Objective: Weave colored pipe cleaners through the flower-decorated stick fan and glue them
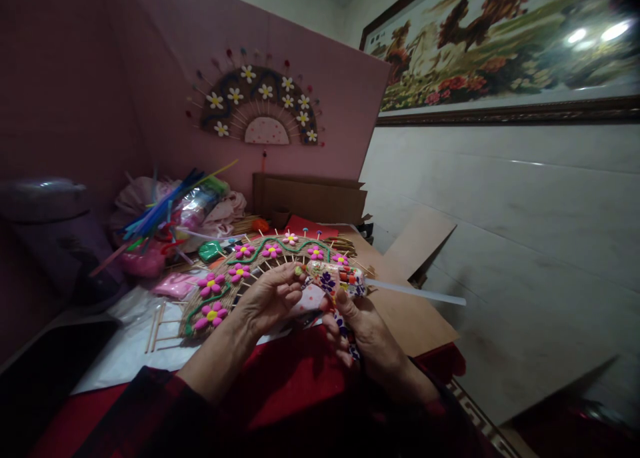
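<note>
My right hand (367, 328) is closed round the handle of a floral-patterned hot glue gun (327, 278). A long translucent glue stick (420, 293) juts from its back end, toward the right. At the gun's nozzle, my left hand (273, 295) pinches a small yellow-green piece (299, 270), too small to name. Behind both hands lies a twine-wrapped arch (220, 271) with pink clay flowers, a wavy green strip and thin sticks along its edges. Part of its dotted inner half-circle (310, 299) is hidden by my hands.
A similar arch with white flowers (265, 91) hangs on the pink panel behind. Coloured pipe cleaners (165, 205) and bags are heaped at the left beside a purple container (55, 245). Cardboard (310, 198) stands at the back; a brown board (410, 311) lies at the right.
</note>
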`<state>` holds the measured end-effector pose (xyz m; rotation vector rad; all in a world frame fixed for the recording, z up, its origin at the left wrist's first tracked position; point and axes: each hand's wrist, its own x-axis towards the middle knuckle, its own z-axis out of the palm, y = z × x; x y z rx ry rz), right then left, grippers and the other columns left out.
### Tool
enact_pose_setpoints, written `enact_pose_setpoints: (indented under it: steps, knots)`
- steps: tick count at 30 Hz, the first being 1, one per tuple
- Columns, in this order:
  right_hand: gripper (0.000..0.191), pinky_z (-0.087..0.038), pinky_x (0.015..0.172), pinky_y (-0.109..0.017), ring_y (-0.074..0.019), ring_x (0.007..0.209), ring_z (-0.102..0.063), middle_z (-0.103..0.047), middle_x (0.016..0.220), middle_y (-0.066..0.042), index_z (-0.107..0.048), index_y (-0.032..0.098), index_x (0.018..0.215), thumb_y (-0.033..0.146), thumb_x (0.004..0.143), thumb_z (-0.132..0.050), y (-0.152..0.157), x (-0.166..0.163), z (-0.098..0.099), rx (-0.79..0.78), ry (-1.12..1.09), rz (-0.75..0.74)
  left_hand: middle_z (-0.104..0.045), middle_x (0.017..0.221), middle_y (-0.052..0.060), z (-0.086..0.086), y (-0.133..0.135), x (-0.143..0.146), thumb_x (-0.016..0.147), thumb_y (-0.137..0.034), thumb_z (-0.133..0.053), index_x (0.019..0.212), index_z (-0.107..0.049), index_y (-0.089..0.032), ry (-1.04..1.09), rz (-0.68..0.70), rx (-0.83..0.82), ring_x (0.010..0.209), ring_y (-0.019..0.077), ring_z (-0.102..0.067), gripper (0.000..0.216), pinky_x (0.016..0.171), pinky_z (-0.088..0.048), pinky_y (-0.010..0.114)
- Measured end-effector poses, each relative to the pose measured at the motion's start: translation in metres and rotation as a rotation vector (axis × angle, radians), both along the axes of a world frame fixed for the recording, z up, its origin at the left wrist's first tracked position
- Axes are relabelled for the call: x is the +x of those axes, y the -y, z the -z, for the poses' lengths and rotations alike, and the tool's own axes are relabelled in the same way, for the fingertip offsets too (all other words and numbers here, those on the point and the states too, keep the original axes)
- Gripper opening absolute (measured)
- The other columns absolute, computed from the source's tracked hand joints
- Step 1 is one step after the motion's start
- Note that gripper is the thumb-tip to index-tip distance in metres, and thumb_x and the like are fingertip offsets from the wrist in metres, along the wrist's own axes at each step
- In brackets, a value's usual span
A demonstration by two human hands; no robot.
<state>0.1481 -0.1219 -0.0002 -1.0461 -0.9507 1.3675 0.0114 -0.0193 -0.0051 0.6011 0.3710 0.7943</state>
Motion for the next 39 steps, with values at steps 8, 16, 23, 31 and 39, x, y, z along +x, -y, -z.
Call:
enact_pose_setpoints:
  steps: [8,16,23,31,39]
  knots:
    - [0.046,-0.033,0.027,-0.012,-0.0026,0.035,-0.034,-0.043,0.051,0.007,-0.051,0.017,0.082,0.059,0.068,-0.060,0.0021,0.0001,-0.0004,0.004,0.014,-0.006,-0.060,0.069,0.003,-0.0010,-0.0004,0.0008,0.070,-0.006,-0.061,0.078,-0.062,-0.008,-0.036,-0.027,0.057,0.054,0.0049,-0.053,0.008,0.047,-0.045,0.013]
    - [0.047,-0.032,0.026,-0.012,-0.0023,0.032,-0.034,-0.043,0.050,0.008,-0.050,0.016,0.081,0.060,0.069,-0.058,0.0015,0.0013,0.0011,0.021,0.068,0.000,-0.058,0.064,0.002,-0.0004,-0.0011,0.0006,0.070,-0.005,-0.061,0.075,-0.063,-0.008,-0.031,-0.034,0.127,0.050,0.0041,-0.052,0.006,0.046,-0.044,0.012]
    - [0.046,-0.032,0.026,-0.013,-0.0024,0.031,-0.035,-0.043,0.049,0.008,-0.050,0.016,0.082,0.060,0.072,-0.055,0.0015,0.0021,0.0018,0.032,0.103,-0.004,-0.060,0.067,0.003,-0.0027,0.0008,0.0011,0.069,-0.004,-0.062,0.076,-0.063,-0.008,-0.066,-0.088,0.107,0.055,0.0056,-0.054,0.008,0.047,-0.046,0.013]
    - [0.045,-0.031,0.026,-0.012,-0.0019,0.031,-0.034,-0.043,0.050,0.008,-0.050,0.016,0.082,0.060,0.072,-0.055,0.0029,0.0012,0.0013,0.030,0.109,-0.002,-0.060,0.067,0.004,-0.0030,0.0017,0.0001,0.068,-0.004,-0.062,0.079,-0.062,-0.007,-0.073,-0.100,0.102,0.056,0.0068,-0.056,0.011,0.048,-0.047,0.014]
    - [0.048,-0.032,0.026,-0.013,-0.0026,0.030,-0.035,-0.044,0.048,0.008,-0.048,0.016,0.081,0.062,0.070,-0.056,0.0023,0.0016,0.0010,0.032,0.141,0.012,-0.060,0.066,0.002,-0.0017,0.0013,0.0006,0.067,-0.005,-0.064,0.079,-0.062,-0.009,-0.070,-0.110,0.096,0.057,0.0065,-0.057,0.012,0.048,-0.046,0.013]
